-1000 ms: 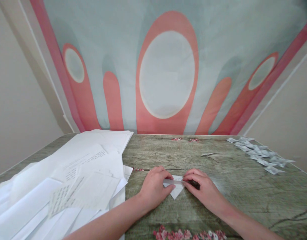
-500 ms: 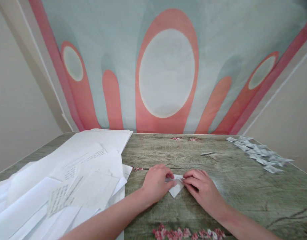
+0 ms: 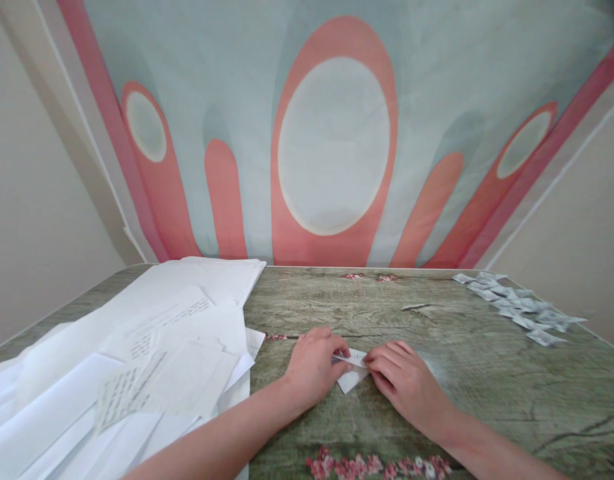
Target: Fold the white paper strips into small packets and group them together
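A small folded piece of white paper [image 3: 351, 373] lies on the wood-patterned table [image 3: 437, 400] in front of me, its pointed tip toward me. My left hand [image 3: 314, 370] curls over its left end, fingers pinched on the fold. From the right, my right hand [image 3: 401, 380] presses its fingertips on the paper's other end. Both hands hide most of the paper; only a narrow strip with print and the triangular tip show between them.
A wide, loose pile of white sheets [image 3: 137, 360], some with writing, covers the table's left side. Several small folded paper pieces [image 3: 521, 310] lie grouped at the far right edge. A wall with red and grey ovals [image 3: 331, 147] rises behind the table.
Both hands have moved closer together over the folded paper, and less of its triangular tip shows than a second ago. The camera has tilted slightly.
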{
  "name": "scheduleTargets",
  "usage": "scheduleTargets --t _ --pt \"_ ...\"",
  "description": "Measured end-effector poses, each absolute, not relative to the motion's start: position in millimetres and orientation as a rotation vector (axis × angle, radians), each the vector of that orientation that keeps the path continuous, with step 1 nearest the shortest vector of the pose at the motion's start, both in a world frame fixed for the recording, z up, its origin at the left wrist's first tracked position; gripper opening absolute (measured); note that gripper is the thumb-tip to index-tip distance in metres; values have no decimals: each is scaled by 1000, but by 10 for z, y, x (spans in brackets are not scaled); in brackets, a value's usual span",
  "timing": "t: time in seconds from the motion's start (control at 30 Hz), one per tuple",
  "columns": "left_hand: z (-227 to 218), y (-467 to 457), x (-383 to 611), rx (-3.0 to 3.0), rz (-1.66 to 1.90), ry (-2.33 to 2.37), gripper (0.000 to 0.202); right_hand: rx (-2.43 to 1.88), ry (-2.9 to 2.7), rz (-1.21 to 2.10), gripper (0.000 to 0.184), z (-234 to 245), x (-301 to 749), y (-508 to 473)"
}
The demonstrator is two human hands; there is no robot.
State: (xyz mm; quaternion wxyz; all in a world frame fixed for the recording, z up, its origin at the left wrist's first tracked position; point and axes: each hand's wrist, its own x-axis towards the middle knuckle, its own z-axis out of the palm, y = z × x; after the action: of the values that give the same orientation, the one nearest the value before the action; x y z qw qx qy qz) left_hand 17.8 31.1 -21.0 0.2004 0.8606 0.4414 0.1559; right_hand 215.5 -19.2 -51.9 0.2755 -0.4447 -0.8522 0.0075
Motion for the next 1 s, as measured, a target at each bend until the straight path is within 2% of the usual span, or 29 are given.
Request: scheduleTargets --t 0.67,1.0 --pt "-207 300 164 2420 431 1240 11 -1038 -2330 3 20 -535 2145 -196" --pt "-179 318 142 2432 381 1195 8 -1007 -2459 -96 29 -561 2139 -214"
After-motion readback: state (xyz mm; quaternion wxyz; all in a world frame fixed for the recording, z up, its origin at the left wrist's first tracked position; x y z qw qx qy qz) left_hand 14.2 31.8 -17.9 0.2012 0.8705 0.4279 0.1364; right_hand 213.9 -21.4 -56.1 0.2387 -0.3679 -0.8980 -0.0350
